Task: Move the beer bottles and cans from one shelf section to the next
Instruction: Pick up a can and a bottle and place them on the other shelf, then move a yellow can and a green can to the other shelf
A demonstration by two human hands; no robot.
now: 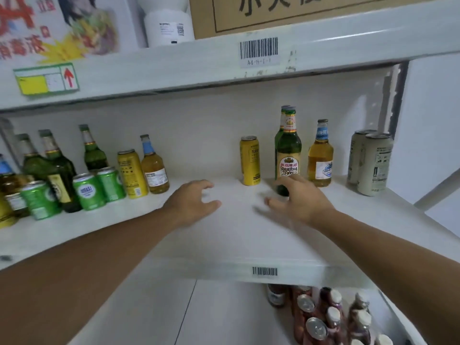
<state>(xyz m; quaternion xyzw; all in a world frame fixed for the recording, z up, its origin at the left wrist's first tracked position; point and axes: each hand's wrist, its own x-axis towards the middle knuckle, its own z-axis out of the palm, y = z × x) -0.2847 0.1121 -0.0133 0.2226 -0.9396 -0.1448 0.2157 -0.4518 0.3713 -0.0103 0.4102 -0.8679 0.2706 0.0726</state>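
Head view shows both hands over the white shelf (231, 232), empty, grips spread: left hand (193, 204) mid-shelf, right hand (301, 200) just before the green Yanjing bottle (288, 153). Bottles and cans crowd the far left (87, 175); a yellow can (249, 160), amber bottle (320, 155) and grey cans (371, 163) stand right.

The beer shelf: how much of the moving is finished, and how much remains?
Partly done, it seems. The right group holds a few bottles and cans; the larger left group waits. Neither the left hand nor the right hand holds anything. The direction of moving is not shown.
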